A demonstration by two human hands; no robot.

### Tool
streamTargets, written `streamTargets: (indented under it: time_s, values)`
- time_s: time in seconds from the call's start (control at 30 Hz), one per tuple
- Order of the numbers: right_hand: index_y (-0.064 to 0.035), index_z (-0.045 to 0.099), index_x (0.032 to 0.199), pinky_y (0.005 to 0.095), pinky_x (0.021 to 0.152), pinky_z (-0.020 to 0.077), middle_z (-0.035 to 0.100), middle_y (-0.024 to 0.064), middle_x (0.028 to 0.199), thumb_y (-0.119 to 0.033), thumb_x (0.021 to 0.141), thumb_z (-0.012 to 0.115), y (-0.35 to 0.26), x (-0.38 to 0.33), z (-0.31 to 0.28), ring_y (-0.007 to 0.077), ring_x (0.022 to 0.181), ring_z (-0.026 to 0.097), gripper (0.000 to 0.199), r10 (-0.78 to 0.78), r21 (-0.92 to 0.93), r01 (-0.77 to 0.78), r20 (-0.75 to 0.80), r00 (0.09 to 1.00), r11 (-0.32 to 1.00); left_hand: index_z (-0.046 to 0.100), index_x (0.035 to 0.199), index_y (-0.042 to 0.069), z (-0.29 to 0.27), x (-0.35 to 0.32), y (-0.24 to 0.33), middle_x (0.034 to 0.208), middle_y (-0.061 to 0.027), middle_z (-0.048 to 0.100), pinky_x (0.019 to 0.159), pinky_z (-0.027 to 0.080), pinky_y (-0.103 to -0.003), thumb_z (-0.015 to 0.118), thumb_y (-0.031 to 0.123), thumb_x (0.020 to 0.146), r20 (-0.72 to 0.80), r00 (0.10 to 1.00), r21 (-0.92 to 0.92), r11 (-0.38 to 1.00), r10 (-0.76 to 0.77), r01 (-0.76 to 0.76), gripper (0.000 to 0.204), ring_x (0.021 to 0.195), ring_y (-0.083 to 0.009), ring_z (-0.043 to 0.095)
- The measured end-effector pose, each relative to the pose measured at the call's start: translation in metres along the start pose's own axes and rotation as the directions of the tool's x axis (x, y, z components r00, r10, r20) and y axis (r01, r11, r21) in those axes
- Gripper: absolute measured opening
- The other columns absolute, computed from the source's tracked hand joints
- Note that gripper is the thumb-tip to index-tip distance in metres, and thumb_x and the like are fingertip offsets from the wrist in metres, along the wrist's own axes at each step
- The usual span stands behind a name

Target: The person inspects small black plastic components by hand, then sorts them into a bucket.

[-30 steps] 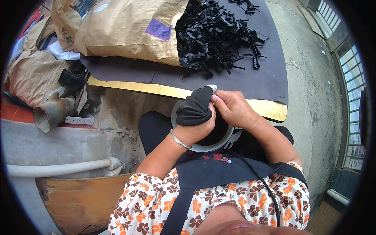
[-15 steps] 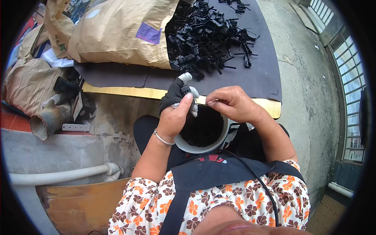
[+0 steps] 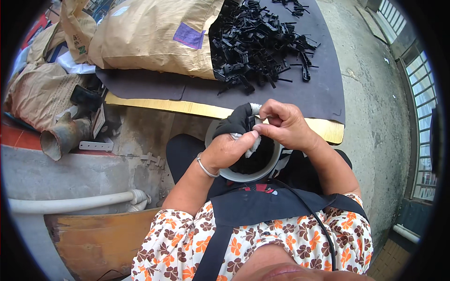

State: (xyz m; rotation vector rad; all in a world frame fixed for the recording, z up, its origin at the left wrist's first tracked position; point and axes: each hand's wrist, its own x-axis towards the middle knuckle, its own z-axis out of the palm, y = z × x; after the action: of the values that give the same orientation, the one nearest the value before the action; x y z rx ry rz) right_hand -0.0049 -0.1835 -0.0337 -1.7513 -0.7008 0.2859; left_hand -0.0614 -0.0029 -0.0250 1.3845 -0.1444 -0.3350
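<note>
My left hand (image 3: 232, 143), with a partial black and white glove over its fingers, is closed around a small black plastic part (image 3: 252, 122), mostly hidden by the fingers. Against it, my right hand (image 3: 289, 125) is bare and pinches a small, thin metal-looking piece (image 3: 266, 118), too small to name. The fingertips of both hands meet above a grey-rimmed bucket (image 3: 246, 179) between my knees. Dark contents show inside the bucket. Farther off, a heap of black plastic parts (image 3: 258, 44) lies on the dark-covered table (image 3: 309, 100).
A large brown paper sack (image 3: 150, 42) lies on the table, its mouth beside the heap. To the left are another crumpled sack (image 3: 40, 93), a rusty pipe piece (image 3: 63, 138) and a white pipe (image 3: 75, 204). A barred window (image 3: 422, 93) stands at the right.
My hands have come together: the left moved right and slightly down, and the right now brings the thin piece against the black part. The view has shifted a little.
</note>
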Motion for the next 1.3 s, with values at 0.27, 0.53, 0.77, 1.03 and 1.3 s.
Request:
streamTargets:
  time_s: [0.27, 0.53, 0.77, 1.03, 1.3]
  values:
    - [-0.0008, 0.051, 0.080, 0.0302, 0.049, 0.0369, 0.047, 0.0051, 0.060, -0.015, 0.088, 0.058, 0.005, -0.001, 0.002, 0.0154, 0.050, 0.041, 0.018, -0.140, -0.107, 0.141, 0.017, 0.990, 0.984, 0.052, 0.106, -0.003, 0.002, 0.003, -0.005, 0.085, -0.0034, 0.057, 0.058, 0.042, -0.020, 0.047, 0.001, 0.087, -0.095, 0.993, 0.119, 0.991, 0.069, -0.058, 0.019, 0.066, -0.0065, 0.051]
    - [0.0006, 0.053, 0.074, 0.0376, 0.052, 0.0412, 0.051, 0.0190, 0.061, -0.015, 0.089, 0.054, 0.000, 0.000, 0.019, 0.0357, 0.055, 0.050, 0.022, -0.177, -0.211, 0.159, -0.072, 0.982, 0.965, 0.056, 0.089, -0.003, 0.003, 0.007, -0.022, 0.087, -0.0075, 0.056, 0.063, 0.043, -0.025, 0.047, -0.004, 0.082, 0.001, 0.870, 0.670, 0.646, 0.493, -0.366, 0.011, 0.072, -0.0147, 0.053]
    - [0.0007, 0.052, 0.074, 0.0345, 0.051, 0.0396, 0.048, 0.0150, 0.059, -0.018, 0.091, 0.054, 0.010, 0.010, 0.026, 0.0265, 0.051, 0.045, 0.026, -0.100, -0.046, 0.100, -0.004, 0.995, 0.994, 0.053, 0.089, -0.001, 0.006, 0.004, -0.014, 0.081, -0.0126, 0.055, 0.064, 0.043, -0.034, 0.049, 0.002, 0.081, -0.065, 0.841, 0.735, 0.596, 0.537, -0.324, 0.010, 0.070, -0.0271, 0.054]
    - [-0.0037, 0.060, 0.093, 0.0411, 0.068, 0.0506, 0.065, 0.0154, 0.081, -0.028, 0.086, 0.056, 0.038, 0.030, -0.021, 0.0320, 0.077, 0.064, 0.026, 0.042, -0.692, -0.270, -0.327, 0.944, 0.669, 0.060, 0.110, 0.003, -0.007, 0.006, -0.006, 0.109, -0.0154, 0.060, 0.097, 0.037, -0.038, 0.064, 0.011, 0.078, 0.054, 0.894, 0.881, 0.400, 0.446, -0.252, 0.033, 0.110, -0.0307, 0.052]
    - [-0.0057, 0.059, 0.075, 0.0409, 0.063, 0.0506, 0.061, 0.0129, 0.070, -0.018, 0.079, 0.057, 0.036, 0.020, -0.024, 0.0313, 0.069, 0.062, 0.013, -0.124, -0.615, -0.146, -0.374, 0.919, 0.775, 0.061, 0.104, -0.003, -0.017, 0.021, -0.022, 0.101, -0.0141, 0.063, 0.087, 0.044, -0.034, 0.054, -0.004, 0.084, -0.046, 0.734, 0.942, 0.274, 0.677, -0.194, 0.021, 0.096, -0.0262, 0.059]
